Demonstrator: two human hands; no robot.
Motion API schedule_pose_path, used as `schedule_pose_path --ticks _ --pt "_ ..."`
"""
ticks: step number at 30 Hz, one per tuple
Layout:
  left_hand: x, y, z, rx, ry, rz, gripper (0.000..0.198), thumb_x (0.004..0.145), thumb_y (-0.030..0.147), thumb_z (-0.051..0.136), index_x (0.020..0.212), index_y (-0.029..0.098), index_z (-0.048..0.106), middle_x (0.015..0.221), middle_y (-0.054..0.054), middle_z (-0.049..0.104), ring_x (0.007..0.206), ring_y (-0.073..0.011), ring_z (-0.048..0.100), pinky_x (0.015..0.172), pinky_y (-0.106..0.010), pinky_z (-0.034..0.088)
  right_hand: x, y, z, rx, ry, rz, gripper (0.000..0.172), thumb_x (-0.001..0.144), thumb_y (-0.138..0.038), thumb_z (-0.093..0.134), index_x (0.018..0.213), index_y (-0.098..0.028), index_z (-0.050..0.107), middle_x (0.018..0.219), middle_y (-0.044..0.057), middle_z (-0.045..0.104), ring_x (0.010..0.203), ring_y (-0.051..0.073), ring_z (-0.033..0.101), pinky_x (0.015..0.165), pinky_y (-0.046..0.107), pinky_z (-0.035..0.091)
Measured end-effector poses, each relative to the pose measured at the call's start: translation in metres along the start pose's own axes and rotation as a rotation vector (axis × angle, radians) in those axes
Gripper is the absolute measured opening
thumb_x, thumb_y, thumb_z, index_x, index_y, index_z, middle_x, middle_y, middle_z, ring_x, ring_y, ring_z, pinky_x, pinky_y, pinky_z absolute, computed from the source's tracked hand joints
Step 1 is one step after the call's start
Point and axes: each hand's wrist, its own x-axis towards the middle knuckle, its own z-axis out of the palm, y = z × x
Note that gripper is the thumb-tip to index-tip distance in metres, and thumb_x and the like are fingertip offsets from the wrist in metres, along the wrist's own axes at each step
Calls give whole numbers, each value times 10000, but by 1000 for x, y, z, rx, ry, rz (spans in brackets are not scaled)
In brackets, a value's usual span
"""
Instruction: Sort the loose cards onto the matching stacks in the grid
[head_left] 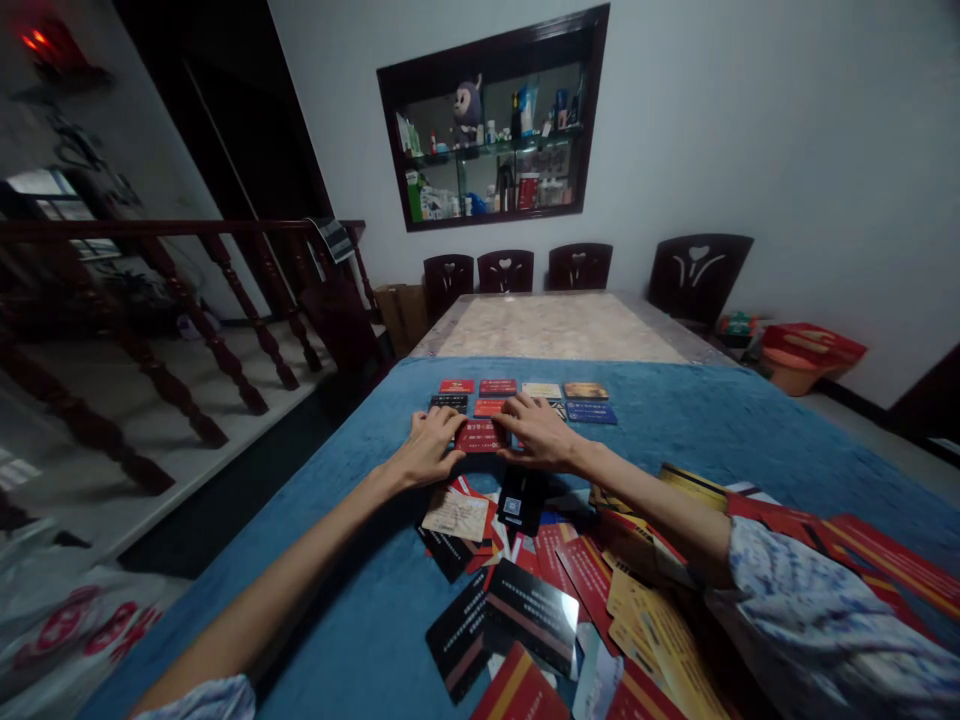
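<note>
A red card (481, 436) with pale printing is held between my two hands, just above or on the blue cloth (360, 450). My left hand (431, 448) grips its left edge, fingers curled with the thumb below. On the right edge, my right hand (541, 432) pinches the same card. Beyond them lie rows of cards, among them a red card (457, 386), a dark red card (498, 387), a gold card (586, 390) and a blue card (592, 412). Some cards in the nearer row are partly hidden by my hands.
Closer to me spreads a loose heap of cards, with a black card (531, 612), a cream card (455, 513) and gold cards (660, 640). Chairs (580, 267) stand around the table's bare far end (540, 325). A wooden railing (225, 262) runs along the left.
</note>
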Motion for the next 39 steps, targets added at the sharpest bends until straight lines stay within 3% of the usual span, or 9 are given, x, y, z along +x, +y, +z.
schedule_pose_path --ticks 6,16,22,39 --pt "34 -1 3 66 -5 10 440 832 223 585 1266 186 516 1270 -127 543 1191 -303 449 1008 -523 323 13 30 2 26 -59 14 346 878 -427 587 1118 -182 637 1202 159 550 1088 294 434 825 387 367" --pt "94 -21 22 112 -46 -56 390 845 224 544 1234 190 532 1277 -127 541 1180 -305 450 969 -517 345 41 65 0 5 -155 120 328 896 -385 563 1148 -189 636 1235 162 548 1102 292 448 816 368 399" --pt "125 -33 31 93 -71 -74 384 811 213 527 1191 181 570 1222 -133 556 1154 -315 464 945 -510 359 61 84 7 -59 -178 192 334 861 -419 594 1121 -220 657 1219 163 577 1146 340 446 852 451 407" --pt "176 -48 49 88 -239 -171 300 816 158 513 1100 182 606 1311 -136 566 1220 -323 454 1010 -578 386 101 113 29 -19 -408 314 335 843 -395 564 1135 -260 656 1198 106 667 1234 343 459 983 576 353"
